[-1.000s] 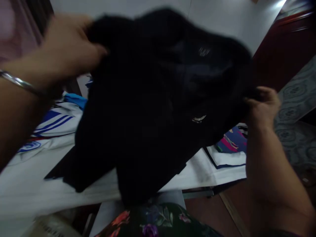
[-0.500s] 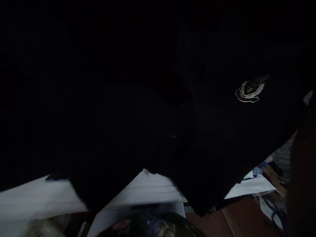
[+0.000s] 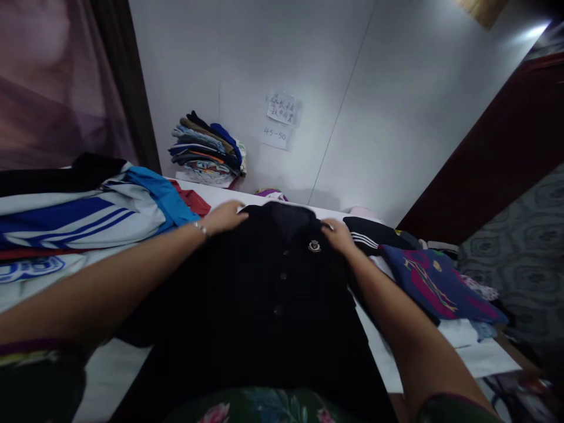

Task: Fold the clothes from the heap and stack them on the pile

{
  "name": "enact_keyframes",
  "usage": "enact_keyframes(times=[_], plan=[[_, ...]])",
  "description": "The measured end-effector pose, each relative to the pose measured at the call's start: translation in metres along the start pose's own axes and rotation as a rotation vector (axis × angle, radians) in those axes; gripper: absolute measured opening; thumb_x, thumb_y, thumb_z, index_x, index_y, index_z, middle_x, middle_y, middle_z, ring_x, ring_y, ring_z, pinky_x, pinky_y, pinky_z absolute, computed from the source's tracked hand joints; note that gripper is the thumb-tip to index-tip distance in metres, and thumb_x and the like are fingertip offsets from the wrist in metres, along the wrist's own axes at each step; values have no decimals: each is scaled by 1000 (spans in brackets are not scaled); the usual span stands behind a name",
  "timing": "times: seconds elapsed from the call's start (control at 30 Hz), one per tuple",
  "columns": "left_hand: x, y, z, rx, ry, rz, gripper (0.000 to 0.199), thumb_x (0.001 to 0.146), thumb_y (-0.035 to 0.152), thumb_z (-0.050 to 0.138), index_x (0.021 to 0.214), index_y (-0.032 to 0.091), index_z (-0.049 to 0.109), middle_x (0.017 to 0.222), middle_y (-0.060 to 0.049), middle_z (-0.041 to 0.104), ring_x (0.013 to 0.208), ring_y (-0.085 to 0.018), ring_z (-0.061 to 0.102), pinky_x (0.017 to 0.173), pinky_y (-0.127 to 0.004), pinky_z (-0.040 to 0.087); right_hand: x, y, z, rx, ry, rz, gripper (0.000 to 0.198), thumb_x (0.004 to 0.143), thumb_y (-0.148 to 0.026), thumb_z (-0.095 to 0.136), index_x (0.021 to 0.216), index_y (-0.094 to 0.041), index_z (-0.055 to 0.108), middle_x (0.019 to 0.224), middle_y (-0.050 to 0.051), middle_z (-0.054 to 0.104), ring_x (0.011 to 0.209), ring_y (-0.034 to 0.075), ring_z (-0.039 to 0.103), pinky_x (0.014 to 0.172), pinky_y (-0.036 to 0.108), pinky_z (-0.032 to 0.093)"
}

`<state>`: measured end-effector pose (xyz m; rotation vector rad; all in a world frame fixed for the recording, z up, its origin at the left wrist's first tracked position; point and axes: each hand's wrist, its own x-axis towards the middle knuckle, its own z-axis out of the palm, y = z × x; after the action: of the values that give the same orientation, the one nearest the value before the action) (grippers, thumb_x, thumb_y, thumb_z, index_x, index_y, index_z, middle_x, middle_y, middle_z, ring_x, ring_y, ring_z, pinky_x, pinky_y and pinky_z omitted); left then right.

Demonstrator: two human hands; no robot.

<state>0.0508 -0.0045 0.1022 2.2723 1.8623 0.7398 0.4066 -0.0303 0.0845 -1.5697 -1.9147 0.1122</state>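
A black buttoned cardigan [image 3: 247, 282] with a V neck and a small chest crest lies spread in front of me, its collar pointing away. My left hand [image 3: 225, 217], with a bracelet at the wrist, grips its left shoulder. At the opposite shoulder, my right hand [image 3: 338, 235] is closed on the cloth and wears a ring. Several dark buttons run down the middle of the front. The lower hem drops toward my body, over the table's near edge.
Left of me lie a white-and-blue striped garment [image 3: 101, 217] and a bright blue one [image 3: 163, 200]. A folded clothes stack [image 3: 207, 150] stands by the wall. Right are a navy patterned garment [image 3: 434, 282] and a black striped one [image 3: 374, 232]. Handwritten paper signs [image 3: 282, 108] hang on the wall.
Half a second ago the black cardigan was raised close to the camera and filled most of the view. Now it is lowered onto the white table, with both hands visible at its shoulders.
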Motion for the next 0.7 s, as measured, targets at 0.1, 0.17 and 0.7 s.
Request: enact_keyframes(times=[0.1,0.17,0.7], plan=[[-51,-25,49,26,-184,107,45,81,37,55,116,10,65,125,-16,63,115,-27,58,100,-34,43,-66,25,49,50,-224,-106,25,79,-13,62,100,-20,73,121,9,67,116,22,60,105,39,44],[-82,-41,60,45,-184,121,44,82,39,51,114,13,66,124,-16,62,114,-29,58,99,-38,44,-104,47,57,35,-276,-73,28,80,-18,59,105,-19,73,127,11,64,123,26,56,108,45,41],[-126,-72,38,-186,-366,-552,63,76,71,43,90,15,71,104,-17,72,99,-34,67,82,-39,52,-210,117,30,270,-30,615,71,71,-60,59,127,-16,60,90,8,73,80,27,71,74,39,57]])
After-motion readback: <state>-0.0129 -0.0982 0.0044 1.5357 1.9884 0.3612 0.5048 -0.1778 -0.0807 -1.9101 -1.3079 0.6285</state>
